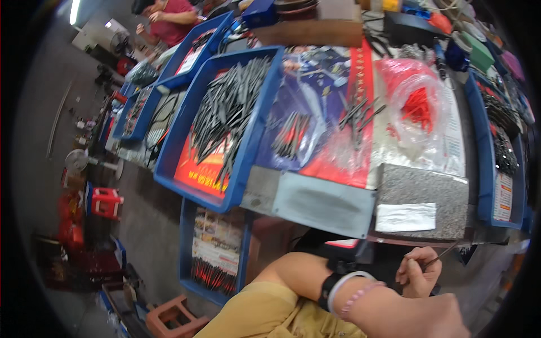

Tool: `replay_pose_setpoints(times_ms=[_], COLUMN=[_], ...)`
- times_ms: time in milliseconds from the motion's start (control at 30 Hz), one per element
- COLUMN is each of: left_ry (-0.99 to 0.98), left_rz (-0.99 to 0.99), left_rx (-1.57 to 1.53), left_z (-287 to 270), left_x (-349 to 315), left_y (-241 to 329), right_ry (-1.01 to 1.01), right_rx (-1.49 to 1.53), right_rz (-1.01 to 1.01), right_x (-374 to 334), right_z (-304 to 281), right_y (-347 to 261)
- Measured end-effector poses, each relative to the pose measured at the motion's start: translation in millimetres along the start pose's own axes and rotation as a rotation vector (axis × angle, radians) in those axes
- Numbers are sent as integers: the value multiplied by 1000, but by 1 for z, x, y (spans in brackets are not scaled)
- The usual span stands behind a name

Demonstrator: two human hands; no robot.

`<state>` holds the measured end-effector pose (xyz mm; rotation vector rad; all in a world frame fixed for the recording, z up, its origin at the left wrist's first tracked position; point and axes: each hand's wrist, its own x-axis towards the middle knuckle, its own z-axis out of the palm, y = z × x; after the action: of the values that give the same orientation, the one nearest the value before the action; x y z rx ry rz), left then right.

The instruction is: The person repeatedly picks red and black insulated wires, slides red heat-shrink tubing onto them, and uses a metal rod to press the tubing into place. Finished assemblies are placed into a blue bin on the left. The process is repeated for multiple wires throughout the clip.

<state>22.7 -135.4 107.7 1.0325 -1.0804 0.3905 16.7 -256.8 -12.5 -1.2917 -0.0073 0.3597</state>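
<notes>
Near the bench's front edge, my right hand (420,272) is closed, thumb against fingers, on a slim dark pair of tweezers (445,253) pointing up to the right. My left hand (420,320) lies closer to me and lower, its forearm crossing from the left. It looks closed, but its fingers are hidden and what they hold cannot be made out. Just beyond the hands, a folded white cloth (406,217) lies on a grey stone block (422,188). Left of it is a grey metal plate (324,201).
A blue tray (256,121) of dark tweezers stands left; a lower blue tray (185,256) holds red-and-black ones. Small tweezers piles (291,135) and a plastic bag of red pieces (417,110) lie on the bench. Another blue tray (486,197) stands right. A person (173,22) is far left.
</notes>
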Motion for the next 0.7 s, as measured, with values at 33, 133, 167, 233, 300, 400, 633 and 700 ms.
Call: replay_pose_setpoints(times_ms=[33, 133, 167, 233, 300, 400, 633, 700], left_ry=[-236, -329, -225, 88, 304, 210, 116, 163], left_rz=[-11, -339, -521, -800, -855, -902, -1159, -1177], left_rx=[246, 444, 581, 947, 1203, 1467, 1622, 1609], left_z=[-19, -76, -95, -141, -187, -235, -264, -265], left_x=[-13, -39, -48, -62, -69, -81, -99, -101], left_y=[2, -8, -12, -21, -32, -44, -69, -71], right_ry=[2, 78, 85, 28, 17, -53, -108, -92], right_rx=[22, -78, -84, 34, 17, 55, 7, 11], right_rz=[-23, -123, -100, 4, 64, 102, 84, 62], right_x=[0, 3, 4, 7, 9, 10, 1, -1], right_z=[-1, -5, -6, -7, -8, -6, -13, -17], right_y=[-1, -5, -6, -9, -9, -6, -6, -5])
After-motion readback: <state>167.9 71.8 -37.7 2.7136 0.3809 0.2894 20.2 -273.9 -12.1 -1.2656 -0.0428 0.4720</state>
